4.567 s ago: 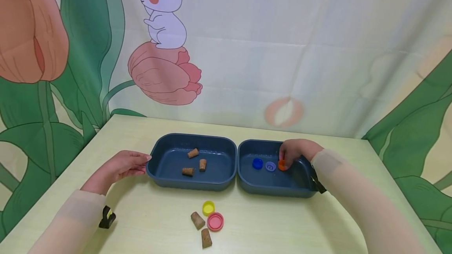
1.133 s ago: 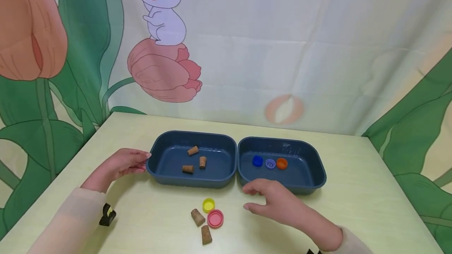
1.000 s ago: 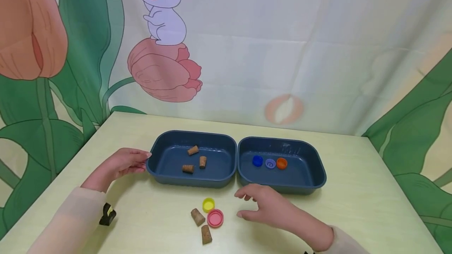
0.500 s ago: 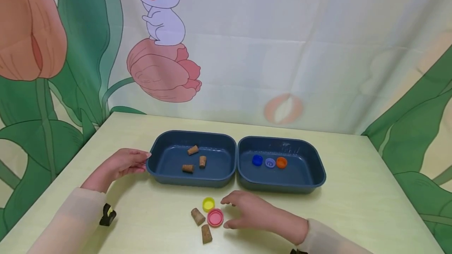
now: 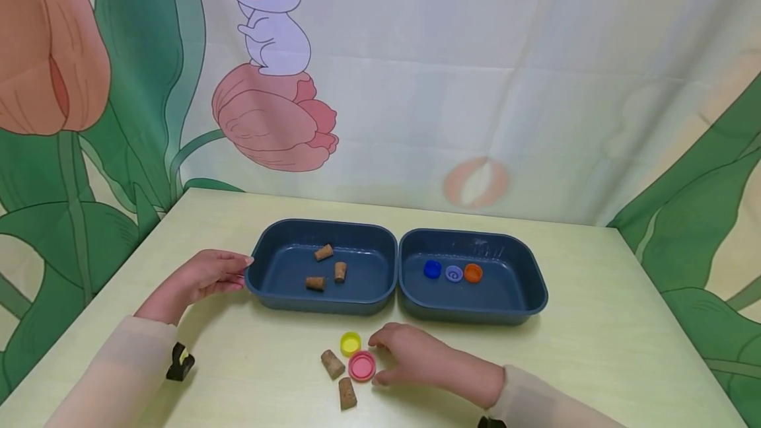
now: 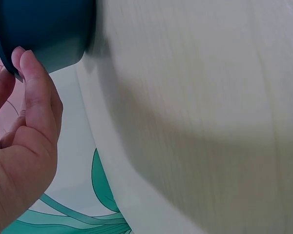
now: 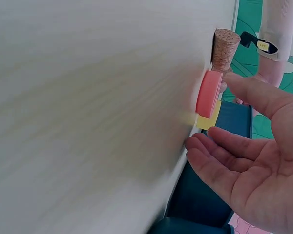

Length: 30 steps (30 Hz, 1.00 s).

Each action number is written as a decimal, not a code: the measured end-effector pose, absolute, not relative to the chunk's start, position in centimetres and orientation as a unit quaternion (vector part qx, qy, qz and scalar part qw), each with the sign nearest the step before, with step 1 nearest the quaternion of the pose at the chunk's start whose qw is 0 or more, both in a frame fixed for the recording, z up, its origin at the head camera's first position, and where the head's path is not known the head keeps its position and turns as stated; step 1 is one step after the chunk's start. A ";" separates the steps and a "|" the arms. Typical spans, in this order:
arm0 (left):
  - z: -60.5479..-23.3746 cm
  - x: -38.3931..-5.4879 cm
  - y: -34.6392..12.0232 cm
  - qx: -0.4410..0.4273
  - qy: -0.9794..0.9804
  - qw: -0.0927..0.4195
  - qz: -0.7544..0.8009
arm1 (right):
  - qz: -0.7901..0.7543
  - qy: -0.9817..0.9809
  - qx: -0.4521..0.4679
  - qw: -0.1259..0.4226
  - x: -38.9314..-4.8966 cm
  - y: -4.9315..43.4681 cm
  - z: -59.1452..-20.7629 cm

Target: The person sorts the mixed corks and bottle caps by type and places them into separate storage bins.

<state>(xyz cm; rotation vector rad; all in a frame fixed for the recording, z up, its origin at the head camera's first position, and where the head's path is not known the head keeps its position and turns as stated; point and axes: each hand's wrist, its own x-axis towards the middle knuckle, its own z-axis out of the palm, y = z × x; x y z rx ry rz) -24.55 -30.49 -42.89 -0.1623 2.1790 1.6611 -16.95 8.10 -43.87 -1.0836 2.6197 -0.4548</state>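
Note:
My left hand (image 5: 208,276) pinches the left rim of a dark blue tray (image 5: 327,302); the left wrist view shows thumb and fingertips at the edge of that tray (image 6: 53,39). Inside it lie several corks, one of them a cork (image 5: 340,272) near the middle. My right hand (image 5: 425,358) is spread beside a pink-red bottle cap (image 5: 362,366), thumb and fingers apart. In the right wrist view a gap shows between the fingers and the red cap (image 7: 209,95). A yellow cap (image 5: 351,344) and two corks, the upper cork (image 5: 332,364) and the lower cork (image 5: 347,393), lie close by.
A second blue tray (image 5: 475,312) stands right of the first, nearly touching it. It holds a dark blue cap (image 5: 432,269), a purple cap (image 5: 454,274) and an orange cap (image 5: 473,273). Behind the pale table (image 5: 594,322) hangs a printed curtain (image 5: 404,84).
My right hand has left the orange cap in the right tray and moved forward-left across the table toward the red cap. My left hand keeps its place at the left tray's rim.

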 end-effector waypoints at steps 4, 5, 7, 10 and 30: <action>-42.8 -24.6 -30.5 -0.053 0.778 0.197 0.595 | -0.156 0.905 -0.373 0.133 -17.1 7.8 -43.9; -42.8 -24.6 -30.5 -0.052 0.778 0.197 0.594 | -0.154 0.906 -0.372 0.133 -17.1 7.7 -43.9; -42.8 -24.6 -30.5 -0.054 0.779 0.197 0.593 | -0.148 0.907 -0.371 0.132 -17.0 7.6 -43.9; -42.8 -24.6 -30.5 -0.057 0.781 0.198 0.590 | -0.135 0.910 -0.372 0.126 -16.9 7.4 -43.9; -42.9 -24.7 -30.6 -0.073 0.785 0.201 0.581 | -0.100 0.916 -0.376 0.098 -16.9 6.3 -44.5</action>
